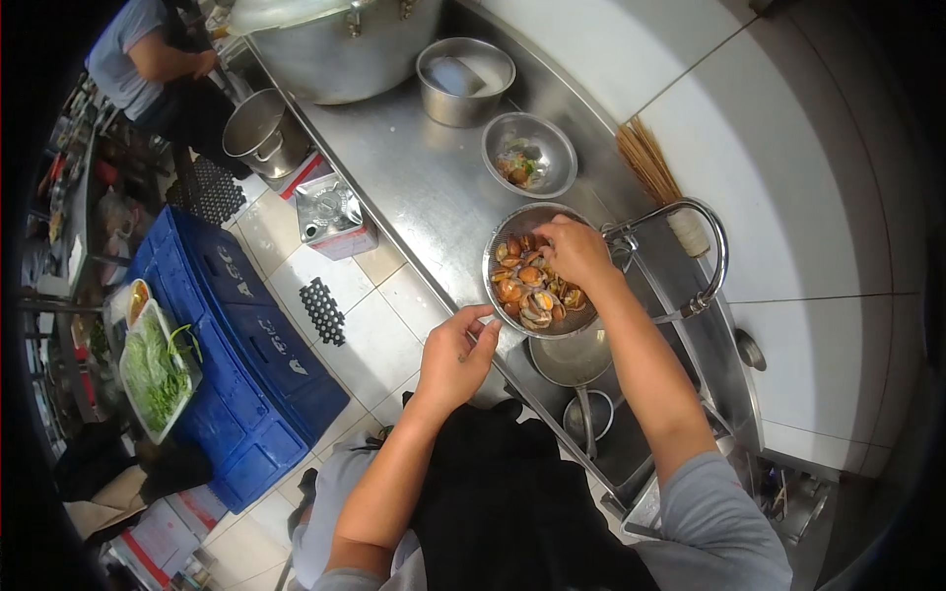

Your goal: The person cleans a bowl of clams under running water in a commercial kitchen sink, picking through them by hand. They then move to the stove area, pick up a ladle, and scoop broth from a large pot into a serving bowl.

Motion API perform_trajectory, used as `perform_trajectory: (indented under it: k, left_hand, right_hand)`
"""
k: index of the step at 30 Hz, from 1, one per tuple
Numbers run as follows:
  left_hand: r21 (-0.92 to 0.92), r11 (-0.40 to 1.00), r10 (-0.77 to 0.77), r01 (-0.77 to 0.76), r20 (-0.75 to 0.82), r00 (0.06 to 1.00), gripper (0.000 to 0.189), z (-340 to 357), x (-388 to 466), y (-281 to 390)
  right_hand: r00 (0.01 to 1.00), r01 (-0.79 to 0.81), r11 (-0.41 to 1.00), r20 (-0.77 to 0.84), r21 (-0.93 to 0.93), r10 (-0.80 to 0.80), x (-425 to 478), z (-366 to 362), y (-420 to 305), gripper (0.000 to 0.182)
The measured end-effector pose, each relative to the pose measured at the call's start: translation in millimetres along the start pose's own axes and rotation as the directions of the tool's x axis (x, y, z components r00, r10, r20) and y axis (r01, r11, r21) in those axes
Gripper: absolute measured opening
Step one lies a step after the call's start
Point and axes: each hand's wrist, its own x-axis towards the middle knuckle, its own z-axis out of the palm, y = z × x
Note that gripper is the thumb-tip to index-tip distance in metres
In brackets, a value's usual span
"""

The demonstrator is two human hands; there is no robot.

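A perforated metal colander [584,318] holds cooked clams [529,276], some with their shells gaping. My right hand [580,250] reaches inside over its far side, fingertips down among the shells. Those fingertips are partly hidden, so whether a clam is between them is unclear. Just outside the near-left rim is my left hand [457,354], thumb and index finger spread and nothing seen in it. Behind the colander sits a steel bowl [558,151] with food scraps in the bottom. Below the colander, a long-handled pan [565,362] lies partly covered in the sink area.
A curved faucet [717,244] arches at the right, beside a bamboo brush [650,162]. Farther back on the steel counter [369,148] are a deep bowl [465,96] and a large pot [340,59]. Blue crates [244,347] stand left, below another person [155,66].
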Motion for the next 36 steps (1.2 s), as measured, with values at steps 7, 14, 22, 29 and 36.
perform_trajectory:
  k: [7, 14, 22, 29, 36]
  left_hand:
    - [0.001, 1.000, -0.025, 0.025, -0.032, 0.999, 0.031, -6.4, -1.2, -9.5]
    - [-0.087, 0.996, -0.020, 0.017, -0.044, 0.999, 0.030, -8.3, 0.6, -13.0]
    - [-0.441, 0.892, -0.070, 0.102, 0.088, 0.994, 0.034, 0.9, 16.4, 3.2]
    - [-0.140, 0.943, 0.316, -0.303, 0.086, 0.945, 0.040, 33.2, 46.0, 40.4]
    - [-0.100, 0.939, 0.328, -0.328, -0.017, 0.944, 0.017, 29.2, 82.8, 44.2]
  right_hand:
    - [0.982, -0.133, 0.991, 0.135, -0.026, 0.135, 16.5, -5.4, -46.0, 0.027]
    - [0.922, -0.260, 0.963, 0.278, -0.071, 0.269, 26.0, -11.0, -41.8, 0.038]
    - [0.914, -0.393, 0.457, 0.286, 0.798, 0.286, -27.9, -28.7, -25.3, 0.027]
    - [0.915, -0.395, 0.418, 0.312, 0.818, 0.255, -67.3, -60.8, -45.2, 0.023]
    - [0.909, -0.320, 0.564, 0.078, 0.761, 0.409, -63.9, -59.3, -36.3, 0.033]
